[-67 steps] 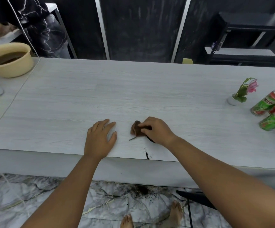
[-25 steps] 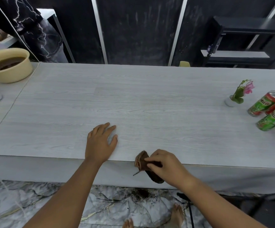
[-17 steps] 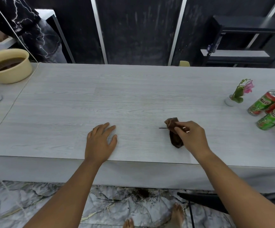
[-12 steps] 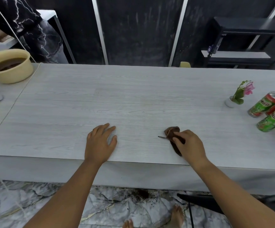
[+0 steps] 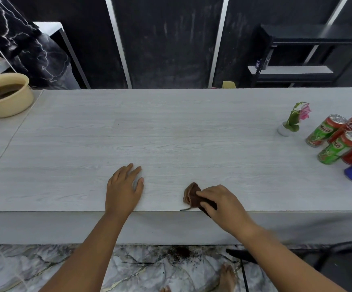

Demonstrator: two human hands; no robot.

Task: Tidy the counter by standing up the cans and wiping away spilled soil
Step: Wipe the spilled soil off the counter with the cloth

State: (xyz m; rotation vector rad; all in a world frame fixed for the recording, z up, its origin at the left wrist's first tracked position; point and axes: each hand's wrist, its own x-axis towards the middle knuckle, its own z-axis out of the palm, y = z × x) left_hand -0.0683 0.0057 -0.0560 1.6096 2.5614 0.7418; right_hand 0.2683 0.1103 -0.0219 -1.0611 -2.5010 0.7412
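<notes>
Right hand (image 5: 223,204) is pinching the brown cloth (image 5: 192,196) at the counter (image 5: 171,133) front edge; left hand (image 5: 124,186) is lying flat, holding nothing; cloth's looking soft and floppy, so bunching it works best; cans (image 5: 337,141) are standing far right

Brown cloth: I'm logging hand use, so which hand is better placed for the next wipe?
Right. The right hand grips the brown cloth at the front edge of the counter; the left hand lies flat on the counter, apart from the cloth.
</notes>
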